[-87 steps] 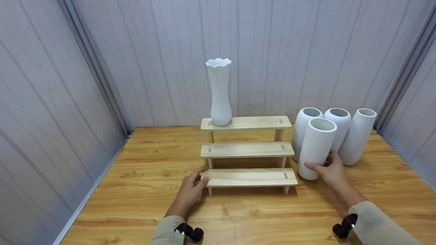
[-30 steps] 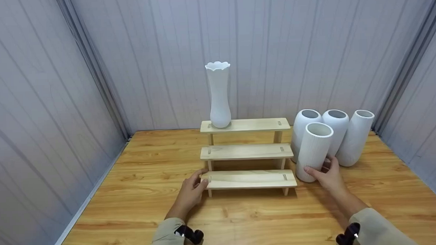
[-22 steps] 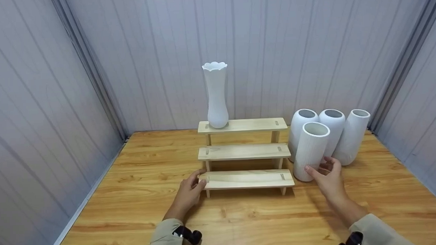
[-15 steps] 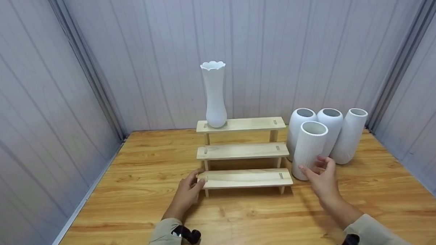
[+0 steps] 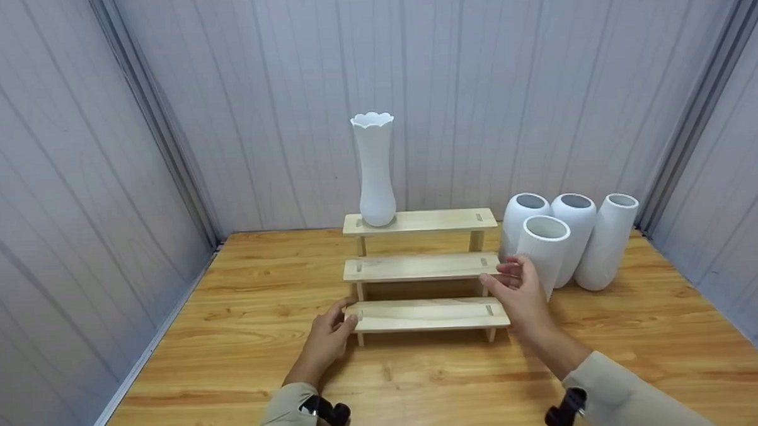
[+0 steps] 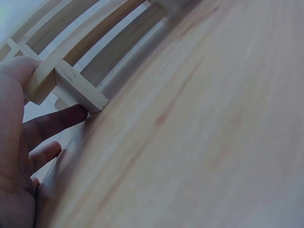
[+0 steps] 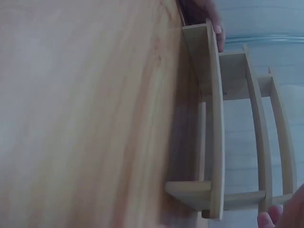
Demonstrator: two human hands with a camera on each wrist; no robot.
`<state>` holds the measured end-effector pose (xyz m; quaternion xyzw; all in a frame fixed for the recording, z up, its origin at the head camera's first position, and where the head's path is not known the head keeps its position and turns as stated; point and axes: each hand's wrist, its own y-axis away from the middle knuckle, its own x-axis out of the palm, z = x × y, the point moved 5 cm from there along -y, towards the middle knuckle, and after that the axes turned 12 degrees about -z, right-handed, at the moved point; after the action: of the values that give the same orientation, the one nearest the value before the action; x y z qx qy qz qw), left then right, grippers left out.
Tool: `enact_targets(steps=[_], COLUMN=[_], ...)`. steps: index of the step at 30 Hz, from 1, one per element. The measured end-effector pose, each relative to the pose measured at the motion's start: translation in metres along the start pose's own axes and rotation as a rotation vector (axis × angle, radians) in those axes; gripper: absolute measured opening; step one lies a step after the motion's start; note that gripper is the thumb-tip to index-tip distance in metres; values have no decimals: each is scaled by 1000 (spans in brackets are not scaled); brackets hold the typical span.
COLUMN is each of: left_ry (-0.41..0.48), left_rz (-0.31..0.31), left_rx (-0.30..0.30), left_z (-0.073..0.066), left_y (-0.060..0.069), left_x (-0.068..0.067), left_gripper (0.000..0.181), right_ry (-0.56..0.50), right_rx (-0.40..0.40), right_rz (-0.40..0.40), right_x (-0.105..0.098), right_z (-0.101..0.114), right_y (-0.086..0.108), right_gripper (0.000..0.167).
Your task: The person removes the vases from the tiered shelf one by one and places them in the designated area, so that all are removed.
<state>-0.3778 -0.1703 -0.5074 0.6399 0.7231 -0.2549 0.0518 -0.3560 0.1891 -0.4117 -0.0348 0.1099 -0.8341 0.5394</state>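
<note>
A three-step wooden display stand (image 5: 419,268) stands on the table in the head view. My left hand (image 5: 323,338) holds the left end of its bottom step; in the left wrist view the thumb (image 6: 21,69) lies over the step's end and a finger touches the leg. My right hand (image 5: 520,296), fingers loosely bent and holding nothing, is at the right end of the middle step. It partly hides a white ribbed cylindrical vase (image 5: 547,251) standing behind it. A tall white vase with a scalloped rim (image 5: 376,175) stands upright on the top step's left end.
Behind the ribbed vase are two rounded white vases, one left (image 5: 519,214) and one right (image 5: 580,231), and a tapered white vase (image 5: 607,249). They stand close together right of the stand. Pale panel walls (image 5: 275,116) enclose the wooden table (image 5: 249,293).
My right hand has let go of the ribbed vase and moved left to the stand's middle step. The left hand stays on the bottom step. The vases keep their places.
</note>
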Motion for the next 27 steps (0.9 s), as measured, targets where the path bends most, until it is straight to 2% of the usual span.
enact_targets(steps=[7,14,20,27], left_ry=[-7,-14,-9,13], left_rz=[-5,-11,-9,3], left_rx=[-8,15,4,30], left_z=[1,0,0,1], left_y=[-1,-1,-2,0], left_x=[0,0,0,3], left_gripper=[39,39,39,39], right_ry=[-61,-92,-96,-95], right_rx=[-28,-86,-75,-90], right_rz=[88,158,241,242], right_x=[33,61,79,91], right_z=[20,38,44,56], right_y=[-17,-36,-52,-65], right_gripper=[67,71,74,76])
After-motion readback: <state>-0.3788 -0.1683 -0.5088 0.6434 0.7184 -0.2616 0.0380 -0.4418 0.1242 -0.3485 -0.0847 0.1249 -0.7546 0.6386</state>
